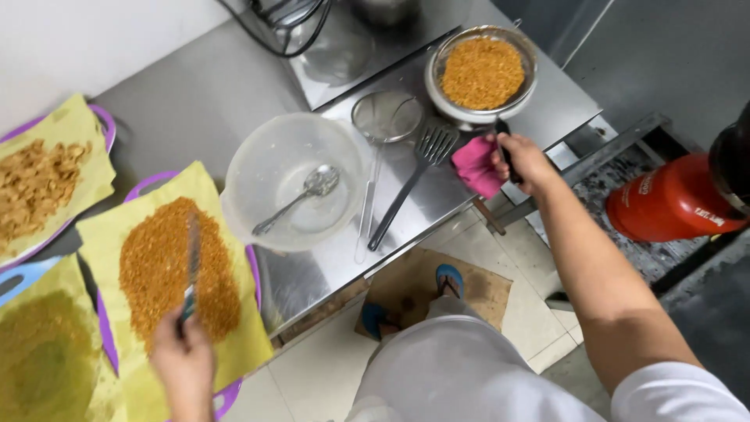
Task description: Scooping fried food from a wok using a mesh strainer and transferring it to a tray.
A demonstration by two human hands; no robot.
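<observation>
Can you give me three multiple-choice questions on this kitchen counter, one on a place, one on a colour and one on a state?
1. Where does the metal spoon lie?
A. in the clear plastic bowl
B. on the floor
C. in the round metal strainer of golden crumbs

2. What colour is the cloth beside the right hand?
A. blue
B. pink
C. white

3. What is the left hand doing?
A. hanging free
B. holding a flat metal blade over the crumbs on yellow paper
C. lifting the slotted spatula

Answers: 1 A, the spoon rests inside the clear bowl. 2 B, the cloth is bright pink. 3 B, its grip closes on the blade's handle, and the blade lies across the crumbs.
</observation>
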